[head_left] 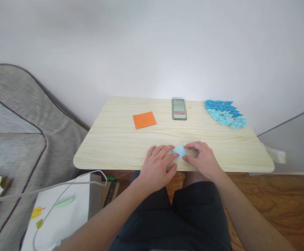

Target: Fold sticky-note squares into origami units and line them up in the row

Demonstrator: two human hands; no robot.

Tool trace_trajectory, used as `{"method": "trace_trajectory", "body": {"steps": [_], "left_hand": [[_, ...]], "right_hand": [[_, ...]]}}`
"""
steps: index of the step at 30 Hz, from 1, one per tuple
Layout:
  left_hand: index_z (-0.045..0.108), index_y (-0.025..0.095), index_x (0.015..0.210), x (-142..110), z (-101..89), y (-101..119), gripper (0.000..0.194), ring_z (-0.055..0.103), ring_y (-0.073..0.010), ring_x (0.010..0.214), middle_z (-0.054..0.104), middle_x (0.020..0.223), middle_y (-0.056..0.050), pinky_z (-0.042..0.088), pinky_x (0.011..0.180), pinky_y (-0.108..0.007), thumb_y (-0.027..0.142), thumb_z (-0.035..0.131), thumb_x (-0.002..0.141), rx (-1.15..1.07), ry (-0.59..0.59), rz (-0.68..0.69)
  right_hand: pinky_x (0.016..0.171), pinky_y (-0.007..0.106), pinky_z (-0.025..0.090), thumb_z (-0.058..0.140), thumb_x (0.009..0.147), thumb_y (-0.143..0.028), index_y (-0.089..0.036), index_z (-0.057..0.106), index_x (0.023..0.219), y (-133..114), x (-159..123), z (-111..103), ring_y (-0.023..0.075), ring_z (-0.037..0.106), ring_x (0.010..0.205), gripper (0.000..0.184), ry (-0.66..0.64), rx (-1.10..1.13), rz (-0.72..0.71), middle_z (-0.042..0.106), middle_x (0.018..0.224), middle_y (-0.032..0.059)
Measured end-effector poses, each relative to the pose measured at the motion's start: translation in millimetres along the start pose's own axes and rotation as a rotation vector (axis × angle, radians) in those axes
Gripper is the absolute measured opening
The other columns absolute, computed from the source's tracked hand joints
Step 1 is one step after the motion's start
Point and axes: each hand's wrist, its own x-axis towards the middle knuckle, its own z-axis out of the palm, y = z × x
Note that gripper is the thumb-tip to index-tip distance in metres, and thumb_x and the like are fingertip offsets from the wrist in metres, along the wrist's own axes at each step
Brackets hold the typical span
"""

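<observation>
A small light blue piece of paper [179, 152] lies on the pale wood-grain table near its front edge, between my hands. My left hand [159, 164] rests on the tabletop with fingers spread, its fingertips touching the paper's left side. On the right side, my right hand [201, 156] pinches the paper's edge between thumb and fingers. Farther off to the right lie folded paper pieces, a darker blue row [221, 105] behind a light blue row [226, 117].
An orange paper stack [144, 120] lies left of centre on the table [110, 139]. A blurred-out phone [179, 109] is near the back edge, by the white wall. At left are a grey sofa [18, 104], a white box [62, 209] and a cable [49, 185].
</observation>
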Motion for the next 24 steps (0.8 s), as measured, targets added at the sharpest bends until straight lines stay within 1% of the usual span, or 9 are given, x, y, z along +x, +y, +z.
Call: {"method": "trace_trajectory", "body": {"steps": [3, 4, 7, 9, 11, 14, 16, 20, 24], "left_hand": [[0.061, 0.032, 0.132, 5, 1.3, 1, 0.04, 0.05, -0.0267, 0.134, 0.057, 0.146, -0.003, 0.033, 0.117, -0.05, 0.032, 0.062, 0.092, -0.002, 0.029, -0.037], [0.059, 0.03, 0.135, 7, 1.9, 2, 0.044, 0.05, -0.0269, 0.133, 0.058, 0.145, -0.004, 0.034, 0.116, -0.049, 0.033, 0.064, 0.091, -0.003, 0.046, -0.056], [0.055, 0.025, 0.138, 16, 3.9, 5, 0.054, 0.051, -0.0279, 0.131, 0.061, 0.14, -0.007, 0.036, 0.114, -0.048, 0.037, 0.069, 0.087, 0.004, 0.099, -0.108], [0.059, 0.025, 0.131, 21, 4.9, 6, 0.048, 0.053, -0.0276, 0.128, 0.063, 0.135, -0.006, 0.037, 0.111, -0.048, 0.034, 0.071, 0.085, 0.011, 0.115, -0.121], [0.064, 0.027, 0.12, 25, 5.6, 7, 0.037, 0.055, -0.0267, 0.122, 0.065, 0.129, -0.004, 0.039, 0.107, -0.047, 0.029, 0.071, 0.084, 0.014, 0.12, -0.117], [0.068, 0.027, 0.107, 28, 6.6, 7, 0.022, 0.056, -0.0257, 0.115, 0.068, 0.12, -0.003, 0.04, 0.1, -0.046, 0.022, 0.067, 0.086, 0.02, 0.123, -0.09], [0.069, 0.027, 0.1, 29, 7.6, 5, 0.018, 0.057, -0.0254, 0.112, 0.071, 0.113, -0.002, 0.039, 0.098, -0.047, 0.015, 0.062, 0.087, 0.023, 0.118, -0.06], [0.07, 0.025, 0.093, 30, 8.2, -2, 0.02, 0.058, -0.0257, 0.11, 0.075, 0.104, -0.002, 0.037, 0.099, -0.048, 0.011, 0.058, 0.088, 0.008, 0.1, -0.002], [0.071, 0.026, 0.093, 30, 4.6, -5, 0.023, 0.059, -0.0247, 0.112, 0.076, 0.106, -0.001, 0.036, 0.103, -0.048, 0.01, 0.056, 0.086, -0.008, 0.092, 0.012]], "right_hand": [[0.092, 0.044, 0.046, 0.079, 0.075, -0.032, -0.03, 0.069, 0.117, -4, 2, 2, 0.0257, 0.062, 0.1, 0.043, 0.02, -0.019, 0.035, 0.071, 0.103, 0.0019], [0.091, 0.044, 0.046, 0.079, 0.075, -0.033, -0.03, 0.069, 0.117, -5, 2, 2, 0.0258, 0.062, 0.1, 0.044, 0.021, -0.034, 0.037, 0.071, 0.102, 0.0019], [0.091, 0.045, 0.045, 0.078, 0.076, -0.033, -0.031, 0.072, 0.111, -6, 2, 4, 0.0261, 0.062, 0.099, 0.036, 0.026, -0.068, 0.025, 0.07, 0.099, 0.0016], [0.091, 0.045, 0.045, 0.078, 0.076, -0.033, -0.03, 0.073, 0.107, -5, 1, 6, 0.0262, 0.062, 0.098, 0.031, 0.045, -0.058, 0.012, 0.071, 0.099, 0.0014], [0.091, 0.045, 0.045, 0.079, 0.077, -0.033, -0.03, 0.073, 0.102, -2, -2, 8, 0.0262, 0.062, 0.098, 0.025, 0.076, -0.029, -0.006, 0.071, 0.099, 0.0013], [0.092, 0.045, 0.046, 0.077, 0.079, -0.029, -0.029, 0.073, 0.092, 1, -7, 9, 0.0257, 0.062, 0.098, 0.013, 0.122, 0.017, -0.055, 0.071, 0.098, 0.0016], [0.092, 0.044, 0.046, 0.073, 0.082, -0.025, -0.029, 0.074, 0.089, 3, -11, 9, 0.025, 0.061, 0.098, 0.008, 0.127, 0.027, -0.119, 0.071, 0.1, 0.0021], [0.093, 0.045, 0.046, 0.067, 0.086, -0.021, -0.03, 0.076, 0.096, 1, -21, 8, 0.0256, 0.059, 0.106, 0.016, 0.104, -0.022, -0.242, 0.069, 0.112, 0.0031], [0.094, 0.047, 0.046, 0.066, 0.088, -0.023, -0.031, 0.074, 0.109, -2, -26, 8, 0.0275, 0.058, 0.111, 0.024, 0.08, -0.079, -0.248, 0.067, 0.118, 0.0047]]}}
